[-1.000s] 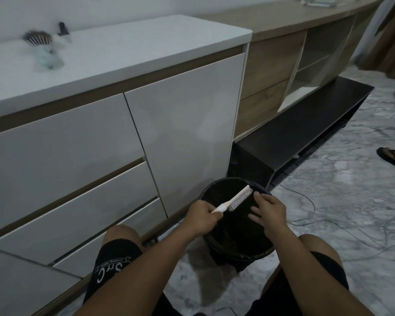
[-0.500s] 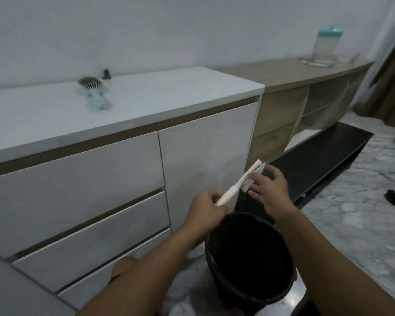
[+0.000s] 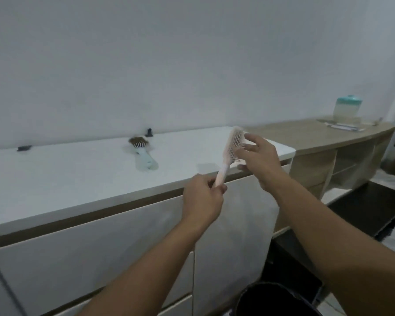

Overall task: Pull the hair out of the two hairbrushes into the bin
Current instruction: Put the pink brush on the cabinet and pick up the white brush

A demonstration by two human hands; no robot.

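My left hand [image 3: 203, 197] grips the handle of a pale pink hairbrush [image 3: 234, 144], raised above the front edge of the white cabinet top [image 3: 78, 176]. My right hand [image 3: 259, 156] holds the brush head, thumb across the bristle side. A second hairbrush [image 3: 143, 153], light blue with brown hair in its bristles, lies on the cabinet top further back. The black bin [image 3: 274, 299] stands on the floor at the bottom, below my right forearm.
Two small dark objects [image 3: 24, 148] [image 3: 149, 132] sit near the wall on the cabinet top. A wooden sideboard [image 3: 317, 137] to the right carries a teal-lidded container [image 3: 348, 109]. A low black bench [image 3: 369, 208] stands beside the bin.
Both hands lifted the pink brush from over the bin up to the cabinet's edge. The view rose with them, so the bin dropped to the bottom of the frame.
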